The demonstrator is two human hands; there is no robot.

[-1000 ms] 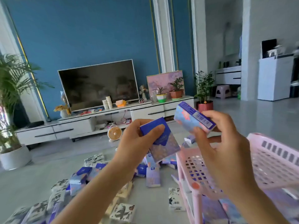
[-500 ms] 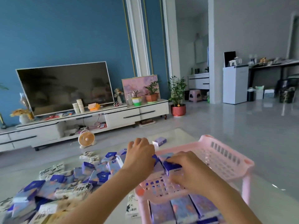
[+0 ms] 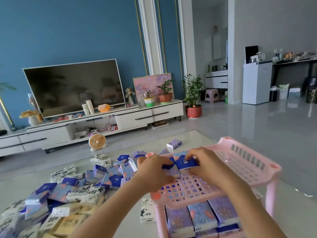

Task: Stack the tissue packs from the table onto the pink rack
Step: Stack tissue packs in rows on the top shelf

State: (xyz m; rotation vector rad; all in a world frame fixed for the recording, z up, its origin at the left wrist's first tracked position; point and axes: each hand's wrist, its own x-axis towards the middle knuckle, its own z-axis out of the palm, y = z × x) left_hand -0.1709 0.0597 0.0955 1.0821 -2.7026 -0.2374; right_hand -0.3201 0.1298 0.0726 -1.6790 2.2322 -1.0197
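**A:** From the left, how do things lie?

**B:** A heap of tissue packs (image 3: pixel 72 191) covers the near left of the table (image 3: pixel 289 213), so most of the job looks undone. Then comes the left hand (image 3: pixel 152 172), its fingers curled round a dark pack (image 3: pixel 169 166) at the far left of the pink rack (image 3: pixel 253 182), on the top shelf. Touching that pack on the right is a blue-topped pack (image 3: pixel 186 163), pinched between the fingers and thumb of the right hand (image 3: pixel 207 166).

**A:** What would make this step go well?

**B:** Probably the person should press the two packs flat together and square them into the shelf's corner. Letting go should wait until both sit firm on the grid, since a tilted first pair would skew the whole row. The row can then grow rightward, where the shelf is bare.

**A:** And round about?

**B:** A white pack (image 3: pixel 145 210) lies just beside the rack's near left leg. The lower shelf already holds a row of packs (image 3: pixel 200 215). A lone pack (image 3: pixel 174 143) sits on the far side of the table. None of these blocks the top shelf. The left forearm passes close over the heap, though, so a careless pull back could scatter it. The small fan (image 3: pixel 97 141) on the floor is well apart.
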